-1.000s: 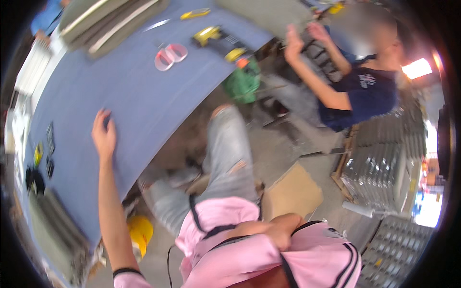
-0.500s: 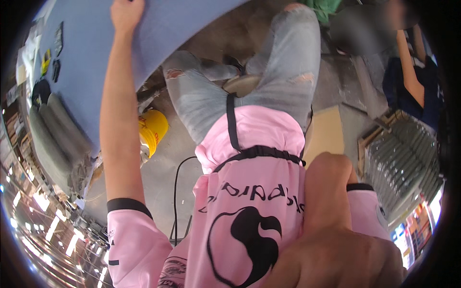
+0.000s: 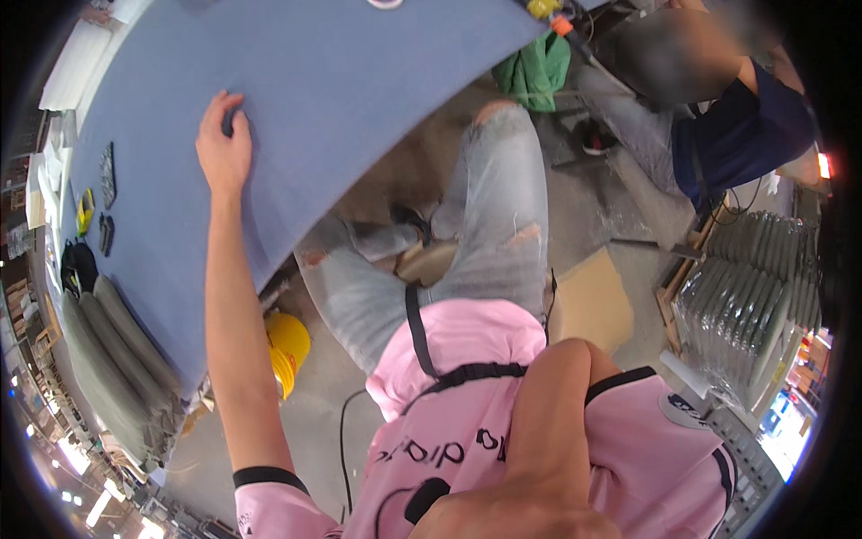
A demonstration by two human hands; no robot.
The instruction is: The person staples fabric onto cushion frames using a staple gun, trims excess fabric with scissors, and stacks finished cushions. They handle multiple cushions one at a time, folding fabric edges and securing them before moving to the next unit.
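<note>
My left hand point(image 3: 224, 151) rests on the blue-grey tabletop point(image 3: 305, 117), its arm stretched forward. Its fingers are curled loosely, with the thumb apart from them. A small dark patch shows in the gap between; it looks like shadow, and no held thing can be made out. My right hand point(image 3: 516, 516) is raised close in front of my chest at the lower edge. The back of it shows large and its fingers are out of sight. A yellow-and-black small tool point(image 3: 85, 211) and a dark, narrow tool point(image 3: 109, 175) lie on the table to the left.
Grey padded pieces point(image 3: 121, 350) lie along the table's left edge. Below the table stands a yellow bucket point(image 3: 287, 346). At right are a cardboard sheet point(image 3: 593, 301), a stack of plastic-wrapped grey pieces point(image 3: 741, 310) and a seated person point(image 3: 741, 144). A green bag point(image 3: 536, 72) hangs near the table edge.
The view has tilted, so more of the tabletop shows and my left hand sits lower in the picture. My right arm has shifted left across my chest. The seated person shows more fully.
</note>
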